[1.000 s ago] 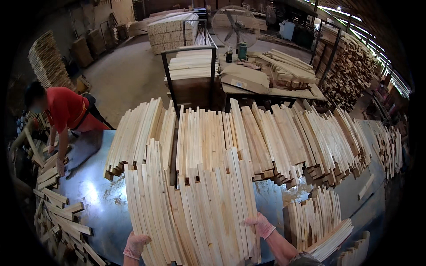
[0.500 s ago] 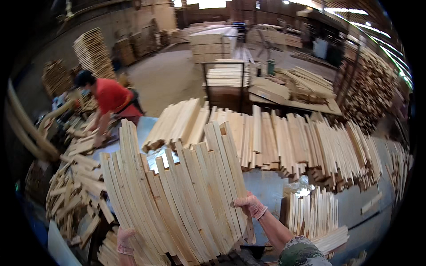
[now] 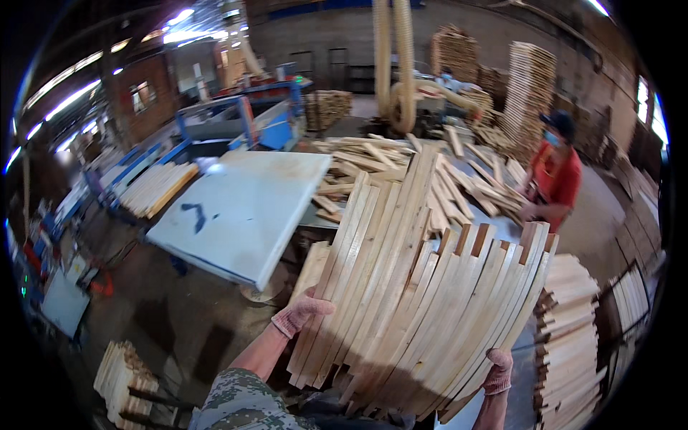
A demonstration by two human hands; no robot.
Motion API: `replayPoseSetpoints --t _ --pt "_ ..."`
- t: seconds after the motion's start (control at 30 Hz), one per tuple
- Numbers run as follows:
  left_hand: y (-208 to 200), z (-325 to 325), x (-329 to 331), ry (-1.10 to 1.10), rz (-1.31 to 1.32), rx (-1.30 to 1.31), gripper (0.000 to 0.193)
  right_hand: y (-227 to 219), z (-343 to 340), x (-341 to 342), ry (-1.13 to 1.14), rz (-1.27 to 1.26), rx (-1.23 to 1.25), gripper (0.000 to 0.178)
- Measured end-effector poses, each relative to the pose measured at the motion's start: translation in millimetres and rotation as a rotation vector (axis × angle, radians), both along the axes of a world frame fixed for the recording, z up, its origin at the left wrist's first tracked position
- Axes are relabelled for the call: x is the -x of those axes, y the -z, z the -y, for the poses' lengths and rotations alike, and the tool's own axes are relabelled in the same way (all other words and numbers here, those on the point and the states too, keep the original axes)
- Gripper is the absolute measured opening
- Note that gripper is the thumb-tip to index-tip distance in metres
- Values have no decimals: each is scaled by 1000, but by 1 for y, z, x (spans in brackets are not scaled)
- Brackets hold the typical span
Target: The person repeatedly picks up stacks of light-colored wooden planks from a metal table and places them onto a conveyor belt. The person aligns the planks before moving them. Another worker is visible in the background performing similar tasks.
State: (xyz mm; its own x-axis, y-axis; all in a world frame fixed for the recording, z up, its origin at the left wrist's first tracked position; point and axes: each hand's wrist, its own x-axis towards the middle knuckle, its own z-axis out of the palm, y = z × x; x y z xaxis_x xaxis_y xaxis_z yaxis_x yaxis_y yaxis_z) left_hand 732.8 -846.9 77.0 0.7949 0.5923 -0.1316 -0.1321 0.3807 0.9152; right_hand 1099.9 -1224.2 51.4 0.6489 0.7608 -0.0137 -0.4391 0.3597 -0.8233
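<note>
Between my two hands I hold a wide row of pale wooden strips [image 3: 423,301], pressed side by side with their far ends uneven. My left hand [image 3: 304,313], in a pinkish knit glove, grips the left edge of the row, thumb on top. On the right edge, lower down, my right hand [image 3: 498,369] in a matching glove presses inward; its fingers are partly hidden. The strips tilt up away from me. Close to the left is a white-topped table [image 3: 244,208] with dark marks on its surface.
Loose wood offcuts [image 3: 459,186] lie heaped ahead, where a person in a red top [image 3: 562,175] works. Stacked strips [image 3: 570,337] stand at the right. A small pile of strips [image 3: 125,380] sits low at the left. Blue-framed machinery [image 3: 265,118] is behind the white table.
My view has swung left, bringing the white table and blue machinery in and shifting the red-topped person to the right side. The row of strips has turned with me, still between both hands.
</note>
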Motion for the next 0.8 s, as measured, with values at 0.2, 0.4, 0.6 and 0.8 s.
replayPoseSetpoints --t 0.2,0.4,0.6,0.8 --pt "17 -75 189 -234 -55 16 66 -35 -170 110 -279 -42 33 93" --pt "21 -141 345 -423 -18 152 69 -4 -329 210 -471 29 181 85" --pt "31 -201 460 -425 73 313 72 45 -455 291 -656 414 291 27" --pt "53 -283 517 -348 96 524 67 54 -551 370 -623 30 432 28"
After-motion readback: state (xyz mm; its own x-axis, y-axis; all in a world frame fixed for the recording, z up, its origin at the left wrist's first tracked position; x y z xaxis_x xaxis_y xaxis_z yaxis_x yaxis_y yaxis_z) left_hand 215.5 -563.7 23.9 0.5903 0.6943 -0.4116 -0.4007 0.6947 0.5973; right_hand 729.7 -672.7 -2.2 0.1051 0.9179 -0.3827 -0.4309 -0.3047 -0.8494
